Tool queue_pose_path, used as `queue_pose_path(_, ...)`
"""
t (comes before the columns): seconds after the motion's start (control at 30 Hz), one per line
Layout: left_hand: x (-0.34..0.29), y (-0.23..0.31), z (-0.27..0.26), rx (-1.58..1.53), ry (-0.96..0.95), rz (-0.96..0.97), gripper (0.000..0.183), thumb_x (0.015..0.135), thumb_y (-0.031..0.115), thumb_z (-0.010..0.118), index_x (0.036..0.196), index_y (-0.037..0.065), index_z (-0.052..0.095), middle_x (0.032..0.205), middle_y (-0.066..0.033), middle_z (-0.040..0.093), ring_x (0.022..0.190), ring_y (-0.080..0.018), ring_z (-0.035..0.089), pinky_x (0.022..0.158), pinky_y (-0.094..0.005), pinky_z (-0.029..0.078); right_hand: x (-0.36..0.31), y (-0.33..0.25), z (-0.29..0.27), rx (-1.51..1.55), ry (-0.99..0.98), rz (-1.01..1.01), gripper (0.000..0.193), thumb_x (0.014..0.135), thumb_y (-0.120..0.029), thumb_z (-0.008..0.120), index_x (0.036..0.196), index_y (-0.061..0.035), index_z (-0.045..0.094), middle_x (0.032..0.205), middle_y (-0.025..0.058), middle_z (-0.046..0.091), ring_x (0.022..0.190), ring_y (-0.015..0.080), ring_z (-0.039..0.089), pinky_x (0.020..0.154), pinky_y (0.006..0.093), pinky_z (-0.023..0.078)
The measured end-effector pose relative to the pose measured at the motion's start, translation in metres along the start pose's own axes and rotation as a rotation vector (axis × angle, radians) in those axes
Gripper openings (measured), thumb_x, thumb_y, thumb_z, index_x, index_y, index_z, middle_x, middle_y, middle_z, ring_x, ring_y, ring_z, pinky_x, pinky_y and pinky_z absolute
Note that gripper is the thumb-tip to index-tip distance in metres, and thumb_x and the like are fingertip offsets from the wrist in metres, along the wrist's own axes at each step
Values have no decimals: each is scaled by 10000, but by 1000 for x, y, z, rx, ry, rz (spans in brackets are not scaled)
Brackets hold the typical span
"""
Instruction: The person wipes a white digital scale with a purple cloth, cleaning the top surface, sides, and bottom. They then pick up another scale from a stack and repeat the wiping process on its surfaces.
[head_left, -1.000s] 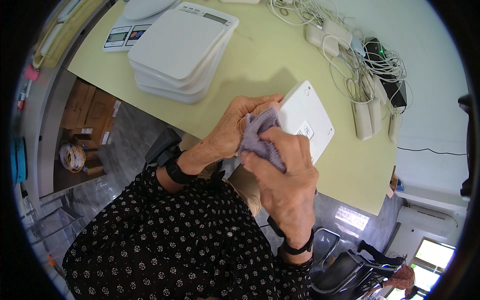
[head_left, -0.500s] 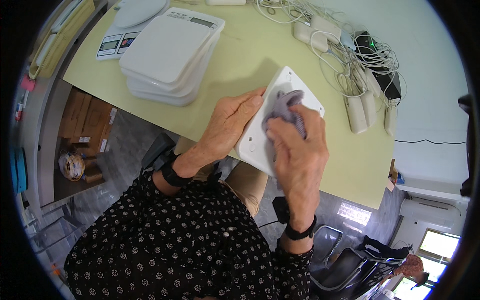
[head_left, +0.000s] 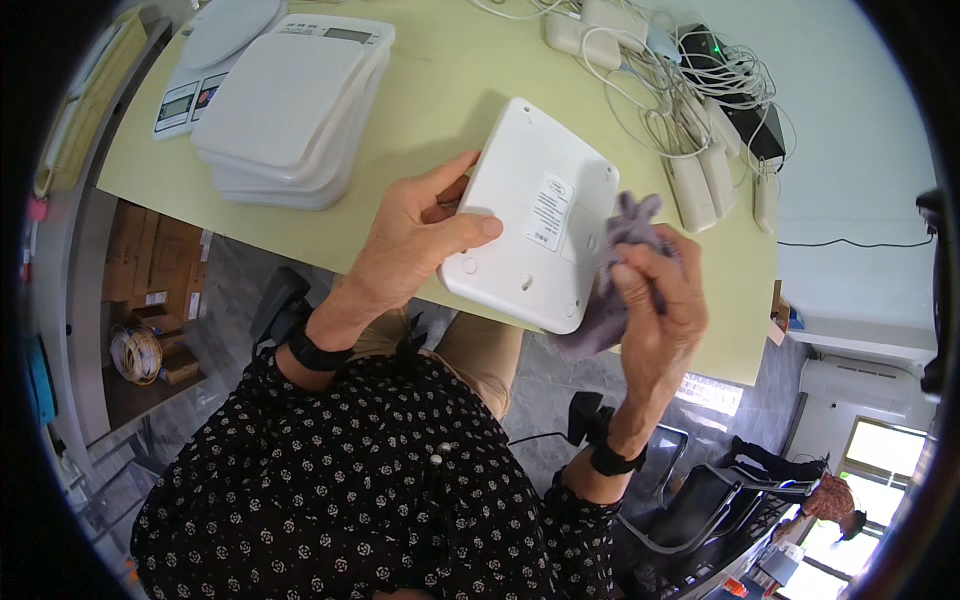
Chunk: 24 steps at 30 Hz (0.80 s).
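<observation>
Held unit: white digital scale, turned underside up, label and feet exposed; it rests tilted over the near edge of the table, which keeps the base reachable.
Left hand: left hand grips the near-left corner of the scale; thumb lies across the base, fingers curl under the edge, clamped on the housing. This grip appears to steady the unit.
Right hand: right hand sits at the right edge of the scale, fingers closed together around a bunched grey-purple cloth. The cloth touches the right rim of the scale, consistent with wiping.
Stack: pile of white scales, face up, left of the held scale and well apart from it.
Further scales: two more units beyond the stack, one with a round platform.
Cables: white adapters and tangled cords lie beyond and to the right of the held scale, apart from it.
Wrists: a dark band shows on each wrist.
</observation>
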<state>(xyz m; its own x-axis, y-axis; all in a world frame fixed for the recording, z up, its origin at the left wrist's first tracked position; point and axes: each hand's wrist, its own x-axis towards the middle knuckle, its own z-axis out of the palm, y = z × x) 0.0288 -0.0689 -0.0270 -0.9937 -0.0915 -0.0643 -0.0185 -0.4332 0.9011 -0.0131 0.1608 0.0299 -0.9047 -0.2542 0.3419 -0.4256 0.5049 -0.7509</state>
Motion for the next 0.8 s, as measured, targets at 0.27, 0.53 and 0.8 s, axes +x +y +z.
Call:
queue_pose_path(0.27, 3, -14, 0, 82, 52, 135, 545, 970, -28, 534, 1504, -85, 442, 1320, -161, 657, 1107, -145, 655, 944, -278, 533, -13, -21, 52, -195, -75, -379, 227, 698, 6, 763, 911, -70, 747, 1197, 82, 663, 1037, 324, 572, 881, 413, 507)
queue_pose_path(0.53, 1, -12, 1, 82, 39, 159, 516, 991, 8, 547, 1489, -92, 457, 1296, -168, 671, 1071, -143, 670, 920, -274, 541, -23, -14, 29, -239, -115, -340, 266, 649, 32, 734, 889, -84, 740, 1161, 66, 674, 988, 316, 584, 811, 393, 521)
queue_pose_path(0.8, 4, -14, 7, 95, 111, 190, 504, 987, 18, 578, 1471, -87, 483, 1136, -74, 686, 942, -70, 600, 799, -218, 505, -30, -27, 51, -203, -131, -456, 235, 654, 0, 752, 873, -84, 736, 1136, 68, 672, 983, 316, 586, 794, 401, 526)
